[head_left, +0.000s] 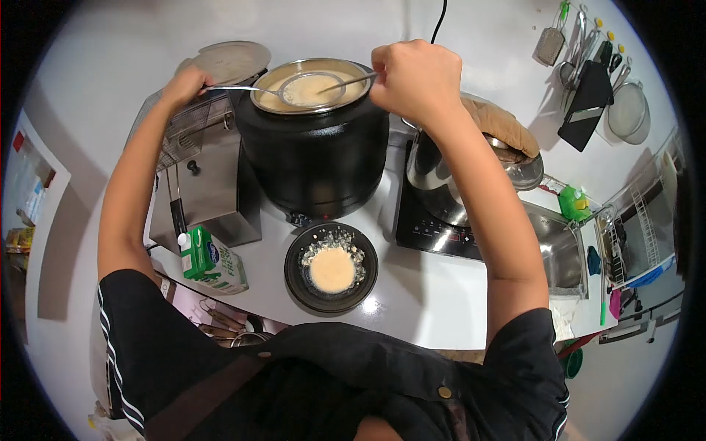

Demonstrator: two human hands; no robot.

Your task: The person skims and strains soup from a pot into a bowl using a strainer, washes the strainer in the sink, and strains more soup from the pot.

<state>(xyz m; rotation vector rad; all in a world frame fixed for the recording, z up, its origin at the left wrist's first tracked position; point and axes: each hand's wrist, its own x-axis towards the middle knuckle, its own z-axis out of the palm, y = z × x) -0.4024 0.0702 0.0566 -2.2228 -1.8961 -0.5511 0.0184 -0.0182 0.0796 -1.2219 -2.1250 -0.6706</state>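
Here, tight grip — left hand on a circular metal strainer, right hand on a slim utensil.

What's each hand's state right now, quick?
Left hand: closed, holding a long-handled strainer.
Right hand: closed, holding a slim utensil angled into the strainer.

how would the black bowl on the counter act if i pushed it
The black bowl would likely slide, given the glossy counter, and its wide shape makes tipping seem unlikely. The pale liquid pooled inside may slosh.
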